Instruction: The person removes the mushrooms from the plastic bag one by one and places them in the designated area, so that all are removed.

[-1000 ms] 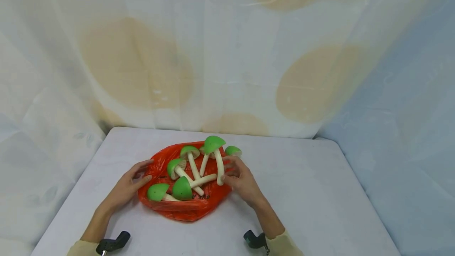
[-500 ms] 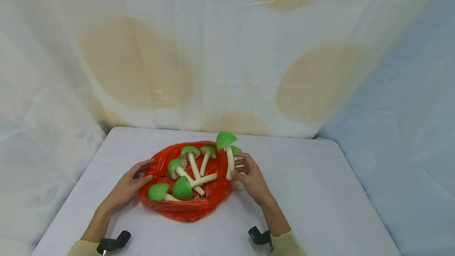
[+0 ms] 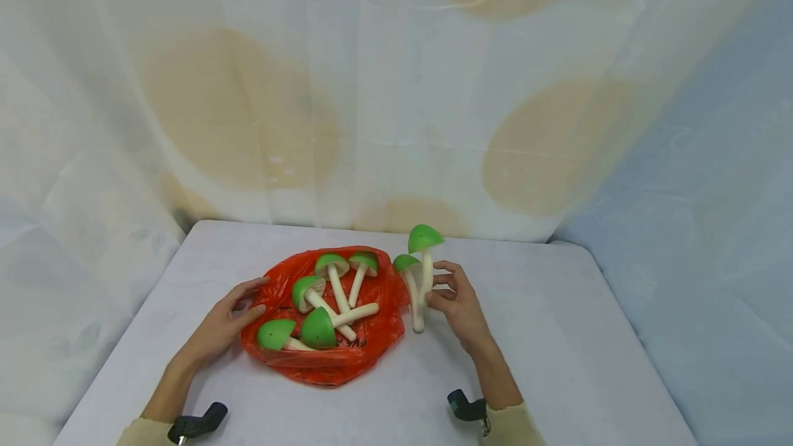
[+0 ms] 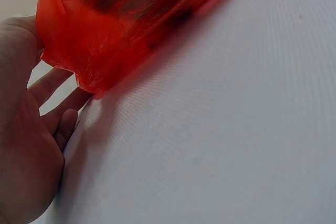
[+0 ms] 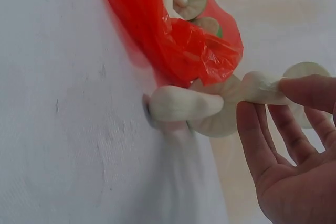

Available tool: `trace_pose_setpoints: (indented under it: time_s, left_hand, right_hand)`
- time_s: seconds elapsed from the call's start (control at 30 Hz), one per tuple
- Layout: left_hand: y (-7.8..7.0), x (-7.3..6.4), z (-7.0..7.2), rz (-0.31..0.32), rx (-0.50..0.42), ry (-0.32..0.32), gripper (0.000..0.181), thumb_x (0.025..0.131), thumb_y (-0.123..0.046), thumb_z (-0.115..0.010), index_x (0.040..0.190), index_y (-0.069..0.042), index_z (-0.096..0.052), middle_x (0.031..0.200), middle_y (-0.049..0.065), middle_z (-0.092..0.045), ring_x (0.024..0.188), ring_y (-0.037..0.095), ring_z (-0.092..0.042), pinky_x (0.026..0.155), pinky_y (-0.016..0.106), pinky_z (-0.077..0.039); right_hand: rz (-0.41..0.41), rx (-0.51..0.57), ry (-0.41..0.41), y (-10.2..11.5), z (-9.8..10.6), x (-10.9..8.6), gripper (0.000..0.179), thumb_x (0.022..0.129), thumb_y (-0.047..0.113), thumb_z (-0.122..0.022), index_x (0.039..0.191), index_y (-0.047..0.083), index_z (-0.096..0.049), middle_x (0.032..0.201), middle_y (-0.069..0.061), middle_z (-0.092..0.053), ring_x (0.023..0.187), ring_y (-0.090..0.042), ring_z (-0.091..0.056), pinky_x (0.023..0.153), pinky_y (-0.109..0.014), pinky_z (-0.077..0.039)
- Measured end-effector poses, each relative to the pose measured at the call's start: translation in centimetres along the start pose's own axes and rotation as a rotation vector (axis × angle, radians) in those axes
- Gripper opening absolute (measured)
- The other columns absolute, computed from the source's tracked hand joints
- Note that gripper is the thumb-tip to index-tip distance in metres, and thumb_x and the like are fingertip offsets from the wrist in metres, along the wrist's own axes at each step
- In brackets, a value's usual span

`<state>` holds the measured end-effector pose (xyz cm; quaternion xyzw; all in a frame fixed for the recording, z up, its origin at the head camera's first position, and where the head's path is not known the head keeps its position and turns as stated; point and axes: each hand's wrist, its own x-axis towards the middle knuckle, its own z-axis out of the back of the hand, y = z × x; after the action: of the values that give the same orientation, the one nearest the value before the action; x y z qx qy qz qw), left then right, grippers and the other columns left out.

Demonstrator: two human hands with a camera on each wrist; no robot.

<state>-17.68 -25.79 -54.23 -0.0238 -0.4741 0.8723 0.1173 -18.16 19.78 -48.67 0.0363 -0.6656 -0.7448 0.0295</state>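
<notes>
My right hand (image 3: 461,308) pinches a toy mushroom (image 3: 425,238) with a green cap and a pale stem, between thumb and fingers low on the stem. It is upright, right of a red plastic bag (image 3: 334,372). Another green-capped mushroom (image 3: 414,298) lies on the table beside the bag, partly behind the held one. In the right wrist view the held stem (image 5: 257,87) shows at my fingertips. My left hand (image 3: 219,325) grips the bag's left rim. The left wrist view shows that hand (image 4: 31,150) at the bag's edge (image 4: 94,45). Several mushrooms (image 3: 318,329) lie inside the bag.
A white-covered table (image 3: 545,349) extends right of the bag. Behind it hangs a pale curtain (image 3: 396,122) with tan circles, and more sheeting closes both sides. Each wrist wears a black camera mount (image 3: 198,422).
My right hand has carried the mushroom from over the bag's right side out to the right, past the rim. The left hand and the bag have hardly moved.
</notes>
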Motion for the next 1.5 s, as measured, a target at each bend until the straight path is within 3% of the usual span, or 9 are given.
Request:
trace_pose_setpoints:
  time_s: [0.53,0.77,1.07,1.5]
  left_hand:
    - [0.5,0.0,0.1,0.019,0.002,0.001,0.057,0.100,-0.040,-0.062,0.151,-0.025,-0.043,0.150,0.009,-0.047,0.133,0.029,-0.045,0.097,0.012,-0.038]
    - [0.5,0.0,0.1,0.002,-0.002,0.001,0.056,0.100,-0.038,-0.062,0.151,-0.023,-0.043,0.151,0.010,-0.046,0.134,0.030,-0.044,0.098,0.011,-0.037]
    - [0.3,0.1,0.2,0.017,-0.005,0.006,0.058,0.099,-0.040,-0.063,0.151,-0.024,-0.043,0.151,0.010,-0.046,0.134,0.029,-0.044,0.098,0.014,-0.039]
    - [0.5,0.1,0.2,0.017,-0.002,0.010,0.057,0.099,-0.042,-0.063,0.151,-0.026,-0.044,0.151,0.008,-0.047,0.134,0.029,-0.045,0.097,0.012,-0.038]
  right_hand:
    - [0.027,-0.024,-0.066,-1.8,1.2,0.1,0.058,0.090,-0.007,-0.064,0.140,0.016,-0.045,0.120,-0.021,-0.060,0.099,-0.036,-0.067,0.078,-0.036,-0.058]
    - [-0.028,-0.050,-0.088,-2.5,1.9,0.1,0.058,0.090,-0.006,-0.066,0.138,0.021,-0.047,0.118,-0.020,-0.060,0.100,-0.030,-0.065,0.079,-0.039,-0.059]
    - [-0.092,-0.079,-0.091,-3.2,2.6,0.4,0.060,0.089,-0.004,-0.067,0.141,0.013,-0.045,0.117,-0.023,-0.060,0.094,-0.029,-0.070,0.080,-0.040,-0.060]
    - [-0.159,-0.139,-0.093,-0.5,2.1,-0.6,0.061,0.089,-0.004,-0.064,0.146,0.004,-0.043,0.118,-0.028,-0.059,0.092,-0.031,-0.068,0.081,-0.042,-0.059]
